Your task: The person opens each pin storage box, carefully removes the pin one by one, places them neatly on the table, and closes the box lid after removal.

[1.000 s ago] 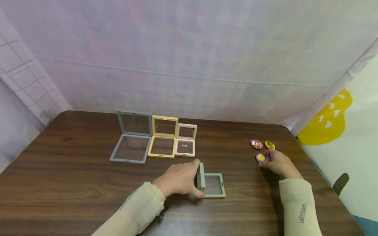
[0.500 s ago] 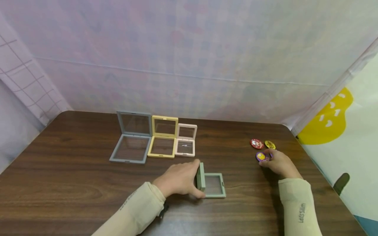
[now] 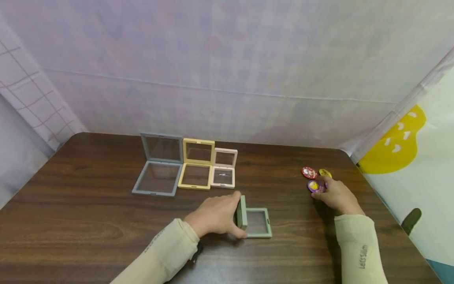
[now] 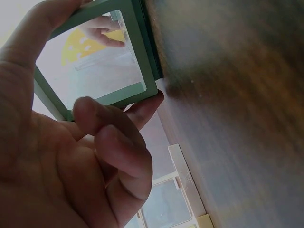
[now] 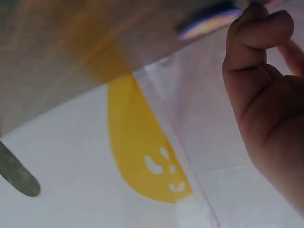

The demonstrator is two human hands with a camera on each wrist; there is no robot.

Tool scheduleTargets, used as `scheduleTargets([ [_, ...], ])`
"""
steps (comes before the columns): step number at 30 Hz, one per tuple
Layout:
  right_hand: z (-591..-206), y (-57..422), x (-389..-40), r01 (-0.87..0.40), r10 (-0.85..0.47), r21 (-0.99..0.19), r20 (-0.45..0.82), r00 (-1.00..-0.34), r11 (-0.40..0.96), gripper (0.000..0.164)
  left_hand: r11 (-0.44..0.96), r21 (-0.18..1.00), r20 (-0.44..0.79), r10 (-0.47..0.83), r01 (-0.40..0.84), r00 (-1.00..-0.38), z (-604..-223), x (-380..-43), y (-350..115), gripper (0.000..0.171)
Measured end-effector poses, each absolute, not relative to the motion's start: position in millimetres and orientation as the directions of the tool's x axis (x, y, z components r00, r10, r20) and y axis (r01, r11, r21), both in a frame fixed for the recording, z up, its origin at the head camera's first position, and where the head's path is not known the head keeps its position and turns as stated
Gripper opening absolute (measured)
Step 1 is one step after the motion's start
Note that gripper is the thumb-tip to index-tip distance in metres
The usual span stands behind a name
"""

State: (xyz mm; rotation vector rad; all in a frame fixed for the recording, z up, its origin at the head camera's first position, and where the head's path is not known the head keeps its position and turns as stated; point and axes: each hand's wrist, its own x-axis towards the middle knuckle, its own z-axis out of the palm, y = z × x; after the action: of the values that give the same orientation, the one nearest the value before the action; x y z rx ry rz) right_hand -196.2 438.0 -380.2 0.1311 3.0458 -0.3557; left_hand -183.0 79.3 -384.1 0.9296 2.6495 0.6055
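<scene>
A small green hinged display frame (image 3: 259,223) with a clear film window lies on the table, its left half raised upright. My left hand (image 3: 216,213) grips that raised half by its edges between thumb and fingers; the left wrist view shows its window (image 4: 95,61) up close. At the right, my right hand (image 3: 337,195) has thumb and finger at opposite edges of a round purple-and-yellow badge (image 3: 315,186), pinching it at the tabletop. Just beyond lie a red badge (image 3: 309,172) and a yellow badge (image 3: 325,173). Another purple badge (image 5: 209,21) is mostly hidden behind that hand.
Three more opened frames stand side by side at the back: grey-blue (image 3: 154,193), yellow (image 3: 193,187) and pale pink (image 3: 222,185), each with its lid upright. A patterned cloth (image 3: 227,79) hangs behind the dark wooden table (image 3: 88,232).
My right fingers have shifted slightly on the purple badge, and more of its face shows. The left hand and green frame stay in place.
</scene>
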Motion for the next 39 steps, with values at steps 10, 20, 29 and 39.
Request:
scheduleTargets([
  [10,-368,387,-197,-0.193,-0.179,-0.161,0.096,-0.979,0.968,0.046,0.709,0.462,-0.119,0.644,0.532,-0.755,-384,-183,81,0.068],
  [20,-382,303,-193,-0.577,-0.565,-0.166,0.120,-0.816,0.799,0.011,0.703,0.475,-0.119,0.647,0.529,-0.753,-384,-184,80,0.068],
  [29,-391,287,-193,-0.599,-0.611,-0.227,0.024,-0.791,0.768,0.011,0.699,0.477,-0.120,0.652,0.533,-0.748,-384,-184,81,0.067],
  [39,-391,286,-193,-0.603,-0.614,-0.233,0.028,-0.788,0.763,0.013,0.704,0.479,-0.122,0.645,0.525,-0.754,-383,-184,81,0.065],
])
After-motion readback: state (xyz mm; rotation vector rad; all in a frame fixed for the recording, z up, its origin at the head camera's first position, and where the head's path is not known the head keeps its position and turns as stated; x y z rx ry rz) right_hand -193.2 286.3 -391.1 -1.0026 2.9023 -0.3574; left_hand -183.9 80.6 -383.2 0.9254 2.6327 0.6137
